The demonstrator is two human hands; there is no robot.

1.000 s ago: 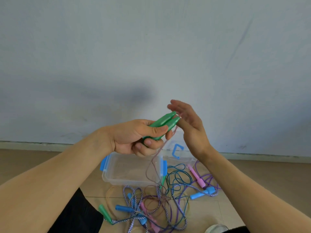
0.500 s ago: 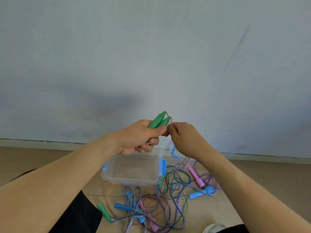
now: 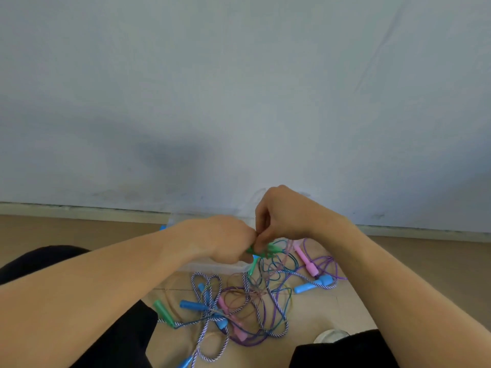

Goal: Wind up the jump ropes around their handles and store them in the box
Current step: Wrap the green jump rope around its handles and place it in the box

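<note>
My left hand (image 3: 220, 239) grips a pair of green jump-rope handles (image 3: 261, 251); only their tips show past my fingers. My right hand (image 3: 281, 216) is curled against them from the right and pinches at the handles' end, where the thin rope sits. Both hands hover over the clear plastic box (image 3: 212, 266), which they mostly hide. On the floor below lies a tangle of jump ropes (image 3: 252, 301) with blue (image 3: 192, 305), pink (image 3: 305, 260) and green (image 3: 163, 313) handles.
A white wall and a baseboard (image 3: 79, 208) rise just behind the box. My black-clad knees (image 3: 119, 335) frame the rope pile on both sides. A round whitish object (image 3: 330, 335) shows at the lower right.
My hands have dropped from chest height down to just above the box. My right hand went from open beside the handles to pinching at them. The view has tilted downward.
</note>
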